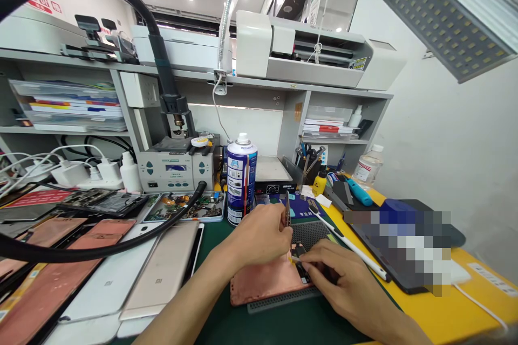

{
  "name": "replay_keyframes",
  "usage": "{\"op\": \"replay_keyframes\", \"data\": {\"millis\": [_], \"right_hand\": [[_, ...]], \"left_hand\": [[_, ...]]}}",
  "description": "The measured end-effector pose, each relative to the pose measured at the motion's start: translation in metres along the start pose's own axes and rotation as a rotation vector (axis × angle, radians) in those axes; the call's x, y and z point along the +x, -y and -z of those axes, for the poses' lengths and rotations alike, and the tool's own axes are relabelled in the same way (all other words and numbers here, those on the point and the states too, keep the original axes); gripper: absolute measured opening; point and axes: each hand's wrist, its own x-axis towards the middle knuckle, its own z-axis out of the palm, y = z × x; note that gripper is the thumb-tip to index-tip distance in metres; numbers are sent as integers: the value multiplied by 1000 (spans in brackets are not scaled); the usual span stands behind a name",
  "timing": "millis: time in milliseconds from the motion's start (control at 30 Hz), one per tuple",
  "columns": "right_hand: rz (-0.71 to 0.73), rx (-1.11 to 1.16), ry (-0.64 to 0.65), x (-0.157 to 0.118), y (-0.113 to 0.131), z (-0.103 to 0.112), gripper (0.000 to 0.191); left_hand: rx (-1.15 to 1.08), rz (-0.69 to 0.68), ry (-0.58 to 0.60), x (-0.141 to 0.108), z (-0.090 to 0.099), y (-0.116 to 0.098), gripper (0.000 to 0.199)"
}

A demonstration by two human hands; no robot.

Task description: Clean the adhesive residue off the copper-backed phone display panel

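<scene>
A copper-coloured phone panel (263, 278) lies on a dark perforated mat (309, 233) over the green work surface. My left hand (261, 232) is closed round a pair of upright metal tweezers (287, 210), above the panel's upper edge. At the panel's right end, dark electronic parts (302, 275) show. My right hand (343, 280) rests there with thumb and forefinger together at a small light piece beside these parts. That piece is mostly hidden by the fingertips, so I cannot make it out.
A tall spray can (242, 180) stands behind my left hand. Phone backs (159, 275) lie at the left, near a tray of small parts (190, 207). A black hose (121, 245) arches there. A white pen-like tool (354, 248) lies at the right.
</scene>
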Motion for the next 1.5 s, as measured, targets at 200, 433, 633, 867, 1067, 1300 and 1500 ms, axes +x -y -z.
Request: {"op": "replay_keyframes", "data": {"millis": [200,433,633,867,1067,1300,1500], "right_hand": [[9,-8,4,-1,2,1,19],[-3,-8,-6,-1,3,3,18],[-22,-9,6,-3,0,2,18],[-33,5,20,-3,-1,1,18],[-53,14,22,-1,-1,1,19],[-75,8,20,-1,0,1,19],[-81,10,18,-1,-1,-1,18]], "left_hand": [[-4,-3,-7,1,-2,2,12],[-7,-14,-22,0,-2,4,11],[1,-13,-32,0,0,3,12],[11,-11,-18,1,-3,4,12],[22,-10,-7,0,-3,4,14],[24,-4,-7,0,-1,3,13],[34,9,19,0,-1,2,12]]}}
